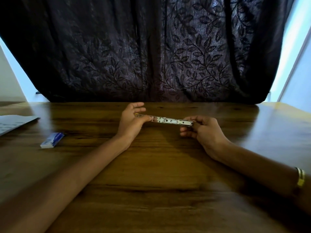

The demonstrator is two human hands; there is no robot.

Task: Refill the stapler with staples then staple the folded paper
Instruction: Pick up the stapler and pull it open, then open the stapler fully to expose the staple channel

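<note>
A metal stapler (pixel 168 120) is swung open flat into one long shiny strip, held level above the far middle of the wooden table (pixel 151 174). My left hand (pixel 132 122) grips its left end between thumb and fingers. My right hand (pixel 202 132) pinches the right end. A small blue and white staple box (pixel 52 140) lies on the table at the left, apart from both hands. The folded paper (pixel 16 123) rests at the table's far left edge, partly cut off by the frame.
A dark curtain (pixel 151 52) with a leaf pattern hangs right behind the table's far edge. A gold bangle (pixel 300 178) sits on my right wrist.
</note>
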